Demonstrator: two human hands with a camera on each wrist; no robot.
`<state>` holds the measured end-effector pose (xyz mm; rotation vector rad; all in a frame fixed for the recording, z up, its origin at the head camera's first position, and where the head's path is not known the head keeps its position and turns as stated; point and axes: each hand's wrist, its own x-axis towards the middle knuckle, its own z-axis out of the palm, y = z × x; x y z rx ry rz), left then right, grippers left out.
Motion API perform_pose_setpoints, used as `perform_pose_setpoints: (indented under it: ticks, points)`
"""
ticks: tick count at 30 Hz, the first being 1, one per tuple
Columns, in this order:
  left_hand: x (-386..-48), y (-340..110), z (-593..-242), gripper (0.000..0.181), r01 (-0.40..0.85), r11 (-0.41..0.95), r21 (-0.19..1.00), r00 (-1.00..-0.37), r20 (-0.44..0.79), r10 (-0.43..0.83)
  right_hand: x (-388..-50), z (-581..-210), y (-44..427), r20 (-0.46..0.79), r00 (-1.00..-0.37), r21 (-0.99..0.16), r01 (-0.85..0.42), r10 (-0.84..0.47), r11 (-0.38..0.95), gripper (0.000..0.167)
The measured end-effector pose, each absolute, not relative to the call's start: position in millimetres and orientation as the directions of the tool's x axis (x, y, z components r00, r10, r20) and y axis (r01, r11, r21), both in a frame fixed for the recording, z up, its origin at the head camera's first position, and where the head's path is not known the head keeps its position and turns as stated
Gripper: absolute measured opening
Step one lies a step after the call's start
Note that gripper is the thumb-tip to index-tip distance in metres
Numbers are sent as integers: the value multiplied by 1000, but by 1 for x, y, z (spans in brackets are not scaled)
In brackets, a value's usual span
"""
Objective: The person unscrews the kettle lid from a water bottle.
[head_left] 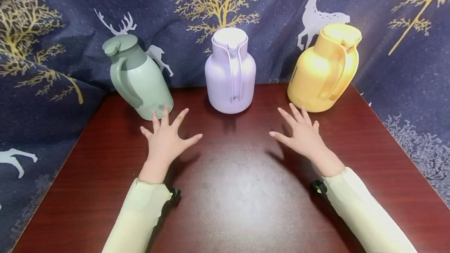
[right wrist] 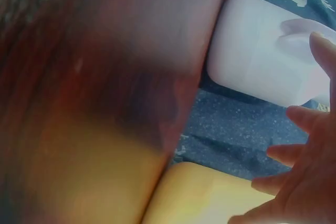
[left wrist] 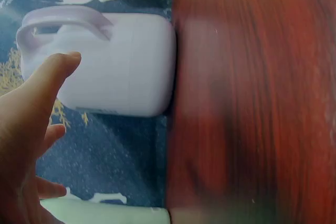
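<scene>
Three thermos jugs stand in a row at the back of a dark red wooden table. The green jug point(head_left: 147, 85) is on the left, the lilac jug point(head_left: 218, 77) in the middle, the yellow jug point(head_left: 309, 77) on the right. My left hand point(head_left: 165, 139) is spread in front of the green jug, its fingertips overlapping the jug's base in the head view. With fingers spread too, my right hand point(head_left: 306, 136) is nearest the yellow jug. Neither hand holds anything. In the left wrist view the lilac jug point(left wrist: 136, 66) lies beyond my thumb; the right wrist view shows it as well.
A dark blue cloth point(head_left: 190, 57) with gold trees and white deer hangs behind and beside the table point(head_left: 239, 179). Glare lights the tabletop's middle. Dark straps point(head_left: 318, 186) show at both sleeve cuffs.
</scene>
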<state>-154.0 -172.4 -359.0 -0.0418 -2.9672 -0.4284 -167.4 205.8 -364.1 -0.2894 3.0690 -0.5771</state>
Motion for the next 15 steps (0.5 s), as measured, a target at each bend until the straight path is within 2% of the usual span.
perform_pose_setpoints:
  ticks: [9, 15]
  points:
    - [-148, -153, -345, 83, 105, 933, 345, -988, 139, 60, -160, -351, 215, 141, -960, -431, -278, -240, 859, 75]
    - [-145, -141, -334, 72, 210, 891, 403, -966, 226, 125, -159, -339, 226, 244, -936, -496, -346, -254, 797, 63]
